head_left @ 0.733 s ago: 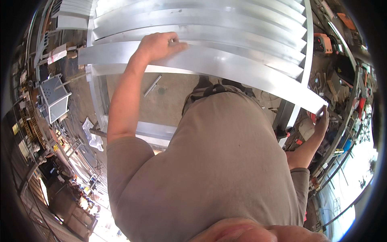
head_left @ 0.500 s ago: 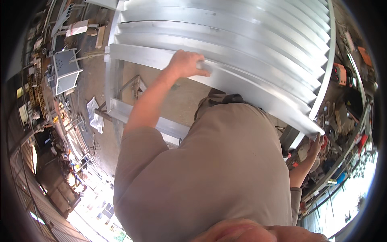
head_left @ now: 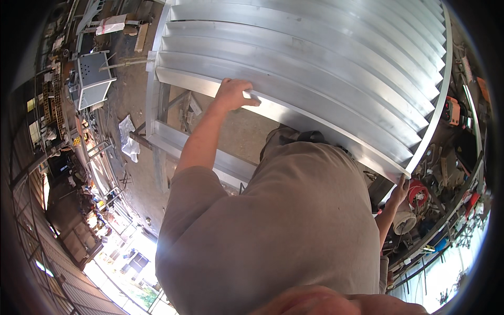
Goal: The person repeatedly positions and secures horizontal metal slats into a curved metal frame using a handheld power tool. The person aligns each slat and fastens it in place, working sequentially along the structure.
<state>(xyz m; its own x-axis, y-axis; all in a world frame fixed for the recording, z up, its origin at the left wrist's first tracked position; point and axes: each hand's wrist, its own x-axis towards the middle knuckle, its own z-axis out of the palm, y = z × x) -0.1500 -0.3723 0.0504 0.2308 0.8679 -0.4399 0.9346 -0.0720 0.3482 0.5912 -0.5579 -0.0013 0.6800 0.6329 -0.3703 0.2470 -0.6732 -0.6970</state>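
Observation:
A long silver metal slat [head_left: 184, 80] lies across in front of my body, along the near side of a slatted metal panel [head_left: 294, 68]. My left hand [head_left: 233, 94] is closed over the slat left of its middle, thumb on the near side and fingers over the top edge. At the slat's right end my right hand [head_left: 399, 191] grips from below, its fingers partly hidden. That end meets the panel's right side rail [head_left: 434, 121]. Several parallel slats fill the panel beyond. The left side rail [head_left: 153, 97] continues toward me to a lower crossbar [head_left: 181, 137].
On the left floor are a white plastic sheet [head_left: 127, 137] and a grey metal box-like frame [head_left: 95, 79]. Clutter lies at right, with a red reel [head_left: 418, 193], a bucket [head_left: 404, 222] and an orange machine [head_left: 451, 110].
The slat's right end has drawn in from beyond the right side rail to meet it. Both hands have stayed on the slat. The view has shifted slightly.

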